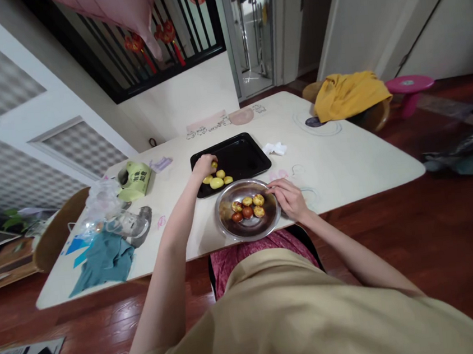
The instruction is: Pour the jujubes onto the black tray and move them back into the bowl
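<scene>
My left hand (204,167) is over the left part of a black baking tray (238,160), its fingers closed on a small yellow-green round piece (214,164). Just below it, several smooth yellow round pieces (216,183) lie in the tray's near left corner; I cannot tell their exact kind. A shiny metal bowl (227,227) stands at the table's near edge, in front of the tray. Inside it are yellow pieces with brown patches (258,200) and reddish-brown round ones (247,212). My right hand (289,197) grips the bowl's right rim with its fingertips.
The white table (345,165) carries a crumpled tissue (274,149) right of the tray. To the left are a green package (137,179), a clear plastic bag (101,202) and a teal cloth (105,258). A yellow garment (348,95) hangs over a chair near a pink stool (409,84).
</scene>
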The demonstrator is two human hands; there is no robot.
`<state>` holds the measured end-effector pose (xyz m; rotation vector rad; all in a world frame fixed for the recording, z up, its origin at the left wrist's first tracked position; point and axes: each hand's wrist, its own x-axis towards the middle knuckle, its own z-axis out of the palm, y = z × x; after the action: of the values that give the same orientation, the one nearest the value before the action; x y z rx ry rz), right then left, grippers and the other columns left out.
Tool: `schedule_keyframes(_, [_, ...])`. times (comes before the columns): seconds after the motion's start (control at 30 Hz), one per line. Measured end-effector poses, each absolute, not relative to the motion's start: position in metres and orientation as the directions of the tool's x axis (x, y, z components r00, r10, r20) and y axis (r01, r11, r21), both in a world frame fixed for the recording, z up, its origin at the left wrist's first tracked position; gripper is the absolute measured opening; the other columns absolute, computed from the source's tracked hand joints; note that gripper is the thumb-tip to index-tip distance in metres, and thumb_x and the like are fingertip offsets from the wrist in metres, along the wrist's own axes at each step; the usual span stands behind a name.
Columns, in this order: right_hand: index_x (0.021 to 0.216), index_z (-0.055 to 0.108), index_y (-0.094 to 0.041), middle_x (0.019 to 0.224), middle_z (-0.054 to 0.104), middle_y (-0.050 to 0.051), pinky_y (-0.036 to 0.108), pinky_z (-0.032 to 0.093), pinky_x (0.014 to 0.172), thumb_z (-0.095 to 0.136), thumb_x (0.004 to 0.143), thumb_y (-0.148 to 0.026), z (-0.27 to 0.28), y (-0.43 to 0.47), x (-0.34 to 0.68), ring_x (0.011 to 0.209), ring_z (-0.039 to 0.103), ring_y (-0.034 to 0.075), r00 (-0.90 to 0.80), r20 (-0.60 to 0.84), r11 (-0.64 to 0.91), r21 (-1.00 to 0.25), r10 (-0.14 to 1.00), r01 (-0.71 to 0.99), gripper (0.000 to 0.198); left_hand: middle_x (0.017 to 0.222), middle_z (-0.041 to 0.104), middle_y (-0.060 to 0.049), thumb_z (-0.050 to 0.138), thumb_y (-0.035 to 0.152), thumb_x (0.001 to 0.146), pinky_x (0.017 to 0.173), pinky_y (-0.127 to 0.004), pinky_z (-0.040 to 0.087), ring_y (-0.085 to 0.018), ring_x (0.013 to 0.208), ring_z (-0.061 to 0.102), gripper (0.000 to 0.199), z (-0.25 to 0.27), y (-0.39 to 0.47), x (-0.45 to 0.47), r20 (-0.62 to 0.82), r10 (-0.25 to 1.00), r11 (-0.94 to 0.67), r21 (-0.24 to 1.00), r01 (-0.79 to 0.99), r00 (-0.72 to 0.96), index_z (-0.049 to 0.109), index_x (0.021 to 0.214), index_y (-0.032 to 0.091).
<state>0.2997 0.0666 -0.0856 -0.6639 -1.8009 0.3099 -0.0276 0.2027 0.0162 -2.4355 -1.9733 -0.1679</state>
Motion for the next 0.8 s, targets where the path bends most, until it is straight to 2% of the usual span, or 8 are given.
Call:
schedule_keyframes(0.07, [0.096, 0.079, -0.024, 0.101, 0.079, 0.011, 0.047, 0.062, 0.085, 0.039, 0.114, -0.039, -0.085, 0.066, 0.3, 0.096, 0.073, 0.027, -0.208, 0.787, 0.805, -0.518, 0.581, 0.289, 0.046, 0.122, 0.076, -0.013, 0.071, 0.009, 0.083, 0.098, -0.033, 0.06, -0.024, 0.11, 0.072, 0.036, 0.022, 0.188, -0.026, 0.206, 0.957, -0.239, 0.147, 0.96, 0.207, 0.078, 0.118, 0.016])
schedule_keyframes(0.17, [0.096, 0.078, -0.024, 0.101, 0.079, 0.011, 0.047, 0.062, 0.084, 0.039, 0.114, -0.038, -0.086, 0.066, 0.3, 0.095, 0.073, 0.026, -0.204, 0.793, 0.809, -0.51, 0.573, 0.292, 0.045, 0.124, 0.071, -0.014, 0.07, 0.014, 0.087, 0.093, -0.034, 0.065, -0.023, 0.108, 0.071, 0.03, 0.028, 0.153, -0.021, 0.428, 0.88, -0.382, 0.385, 0.84, 0.204, 0.077, 0.116, 0.014])
schedule_keyframes(0.23, [0.095, 0.078, -0.024, 0.1, 0.078, 0.011, 0.046, 0.061, 0.083, 0.04, 0.114, -0.038, -0.086, 0.067, 0.299, 0.095, 0.073, 0.026, -0.2, 0.801, 0.815, -0.503, 0.565, 0.288, 0.045, 0.124, 0.068, -0.013, 0.072, 0.02, 0.09, 0.088, -0.035, 0.067, -0.021, 0.104, 0.071, 0.029, 0.031, 0.12, -0.014, 0.493, 0.842, -0.477, 0.488, 0.731, 0.22, 0.076, 0.118, 0.016])
schedule_keyframes(0.33, [0.095, 0.078, -0.024, 0.101, 0.078, 0.011, 0.046, 0.061, 0.085, 0.038, 0.114, -0.04, -0.087, 0.067, 0.3, 0.096, 0.073, 0.026, -0.205, 0.793, 0.809, -0.507, 0.573, 0.297, 0.047, 0.125, 0.068, -0.011, 0.073, 0.028, 0.096, 0.085, -0.036, 0.069, -0.021, 0.108, 0.072, 0.029, 0.032, 0.067, -0.001, 0.485, 0.831, -0.538, 0.578, 0.613, 0.272, 0.074, 0.123, 0.019])
schedule_keyframes(0.57, [0.095, 0.08, -0.024, 0.104, 0.078, 0.012, 0.049, 0.06, 0.087, 0.04, 0.113, -0.038, -0.088, 0.067, 0.301, 0.098, 0.072, 0.028, -0.209, 0.784, 0.801, -0.519, 0.585, 0.297, 0.046, 0.121, 0.074, -0.009, 0.073, 0.021, 0.095, 0.082, -0.032, 0.07, -0.021, 0.104, 0.076, 0.026, 0.023, -0.007, 0.017, 0.352, 0.799, -0.594, 0.584, 0.553, 0.487, 0.076, 0.12, 0.022])
schedule_keyframes(0.8, [0.095, 0.08, -0.025, 0.103, 0.078, 0.011, 0.049, 0.06, 0.089, 0.038, 0.113, -0.042, -0.089, 0.067, 0.301, 0.097, 0.072, 0.027, -0.206, 0.771, 0.785, -0.528, 0.603, 0.325, 0.049, 0.118, 0.08, -0.006, 0.074, 0.011, 0.088, 0.1, -0.039, 0.065, -0.024, 0.109, 0.077, 0.033, 0.01, -0.009, 0.021, 0.267, 0.753, -0.642, 0.498, 0.583, 0.602, 0.077, 0.118, 0.026])
